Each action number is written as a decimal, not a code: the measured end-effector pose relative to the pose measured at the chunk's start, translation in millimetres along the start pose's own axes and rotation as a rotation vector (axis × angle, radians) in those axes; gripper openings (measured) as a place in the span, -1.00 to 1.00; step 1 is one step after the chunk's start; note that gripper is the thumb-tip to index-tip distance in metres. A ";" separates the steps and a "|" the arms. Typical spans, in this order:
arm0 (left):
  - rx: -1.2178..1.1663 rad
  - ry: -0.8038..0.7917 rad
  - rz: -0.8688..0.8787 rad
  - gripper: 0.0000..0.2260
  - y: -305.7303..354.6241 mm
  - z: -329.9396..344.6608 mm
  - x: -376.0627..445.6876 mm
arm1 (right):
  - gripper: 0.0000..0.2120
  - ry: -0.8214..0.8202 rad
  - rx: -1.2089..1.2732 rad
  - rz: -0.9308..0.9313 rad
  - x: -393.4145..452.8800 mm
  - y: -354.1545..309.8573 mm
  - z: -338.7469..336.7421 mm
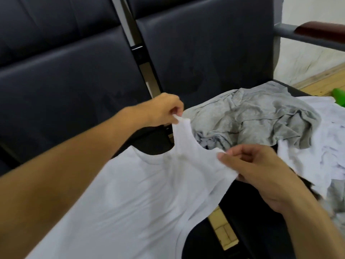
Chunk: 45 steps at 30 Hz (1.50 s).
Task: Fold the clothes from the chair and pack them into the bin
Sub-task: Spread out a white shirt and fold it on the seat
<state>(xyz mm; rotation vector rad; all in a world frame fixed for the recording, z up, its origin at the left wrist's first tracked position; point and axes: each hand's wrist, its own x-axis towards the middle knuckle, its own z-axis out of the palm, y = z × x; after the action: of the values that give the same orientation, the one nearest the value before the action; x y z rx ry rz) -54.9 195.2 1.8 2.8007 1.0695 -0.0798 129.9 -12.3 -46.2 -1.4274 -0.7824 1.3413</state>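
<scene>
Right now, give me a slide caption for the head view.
Both hands, left and right, pinch a white tank top by its straps beside a pile of clothes on the chair.

Head view, looking forward and down, close over the white vest (141, 193), dark chair (205, 53) far behind.

Two bare forearms in view, no sleeves visible up to frame edge. Left hand (164, 110) and right hand (261, 171): no gloves, rings, watch or wristbands. Short nails. Motion blur softens detail.
</scene>
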 end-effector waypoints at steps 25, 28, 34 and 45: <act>0.313 -0.460 -0.022 -0.63 -49.0 97.2 -105.3 | -0.63 -0.488 -1.490 0.098 -25.2 74.5 160.8; 0.181 -0.399 -0.009 -0.86 -70.0 94.4 -124.6 | -0.72 -0.487 -1.436 0.093 -18.4 82.4 160.1; -0.094 -0.023 -0.281 -0.88 -87.4 50.8 -192.6 | -0.77 -0.383 -1.039 -0.054 3.2 67.4 136.0; 0.007 0.091 -0.514 -0.53 -62.1 -125.1 -403.1 | -0.63 -0.314 -1.000 -0.797 -58.2 -57.8 164.3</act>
<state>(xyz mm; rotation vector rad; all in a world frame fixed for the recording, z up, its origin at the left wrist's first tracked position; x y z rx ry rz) -397.0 -5.6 158.7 2.4807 1.7844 -0.0091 -30.3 -11.7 43.7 -1.3298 -2.1567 0.5120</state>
